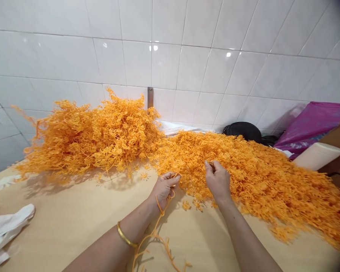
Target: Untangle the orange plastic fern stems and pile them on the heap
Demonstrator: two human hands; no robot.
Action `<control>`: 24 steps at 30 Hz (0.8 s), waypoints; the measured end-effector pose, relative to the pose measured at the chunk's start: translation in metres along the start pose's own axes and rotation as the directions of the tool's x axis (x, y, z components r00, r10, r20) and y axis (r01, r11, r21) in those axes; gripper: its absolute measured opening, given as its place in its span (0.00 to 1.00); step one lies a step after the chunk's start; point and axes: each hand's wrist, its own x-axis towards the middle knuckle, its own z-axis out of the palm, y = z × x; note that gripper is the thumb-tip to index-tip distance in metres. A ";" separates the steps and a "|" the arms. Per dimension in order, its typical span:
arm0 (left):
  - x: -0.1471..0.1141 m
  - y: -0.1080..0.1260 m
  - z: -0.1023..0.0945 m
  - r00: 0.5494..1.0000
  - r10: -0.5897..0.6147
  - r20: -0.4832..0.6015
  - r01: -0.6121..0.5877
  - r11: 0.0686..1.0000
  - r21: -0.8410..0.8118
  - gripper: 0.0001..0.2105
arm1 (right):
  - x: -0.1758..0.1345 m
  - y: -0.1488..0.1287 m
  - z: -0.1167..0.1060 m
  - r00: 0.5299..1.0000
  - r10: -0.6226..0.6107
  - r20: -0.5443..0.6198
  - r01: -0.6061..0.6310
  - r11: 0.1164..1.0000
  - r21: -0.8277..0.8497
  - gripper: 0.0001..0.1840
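My left hand (164, 188) is closed on an orange plastic branched stem (155, 235), whose thin twigs loop past the wrist and hang down toward the table's near edge. Fingers bent in a pinch, my right hand (219, 182) is at the front of a heap of small orange plastic flower pieces (272, 181); what lies between its fingertips is too small to make out. Left of the hands stands a tall tangled bunch of orange sprigs (102, 139). A few loose flower pieces (186, 205) lie on the tabletop between my hands.
The pale wooden table (73, 223) meets a white tiled wall (170, 64). At the left edge lies a white cloth glove (11, 226). Behind the heap on the right are a black case (243, 131), a purple bag (311, 122) and a pale roll (319, 155).
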 end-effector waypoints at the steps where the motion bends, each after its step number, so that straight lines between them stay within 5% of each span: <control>1: 0.000 0.000 0.000 1.000 -0.001 0.008 0.001 1.000 0.006 0.14 | -0.002 -0.001 0.002 0.999 -0.033 0.026 0.034 0.998 -0.045 0.15; 5: -0.002 0.001 0.001 0.998 -0.003 0.065 -0.003 0.996 0.089 0.15 | -0.007 -0.005 0.005 0.999 -0.045 0.016 0.047 0.988 -0.145 0.16; 10: -0.004 -0.001 0.002 0.995 -0.015 0.094 -0.003 0.982 0.189 0.14 | -0.009 -0.015 0.000 0.993 -0.103 -0.055 0.109 0.988 0.108 0.17; 14: -0.004 -0.005 0.001 0.991 -0.005 0.135 -0.033 0.961 0.274 0.14 | -0.013 -0.027 -0.004 0.955 -0.171 0.243 0.070 0.925 0.374 0.15; 18: -0.005 -0.008 0.000 0.987 0.020 0.162 -0.068 0.953 0.295 0.13 | -0.015 -0.028 -0.004 0.867 -0.218 0.448 0.026 0.918 0.397 0.14; 24: -0.007 -0.007 0.005 0.980 0.056 0.188 -0.119 0.933 0.340 0.13 | -0.024 -0.028 0.010 0.978 -0.060 0.198 0.001 0.958 0.287 0.17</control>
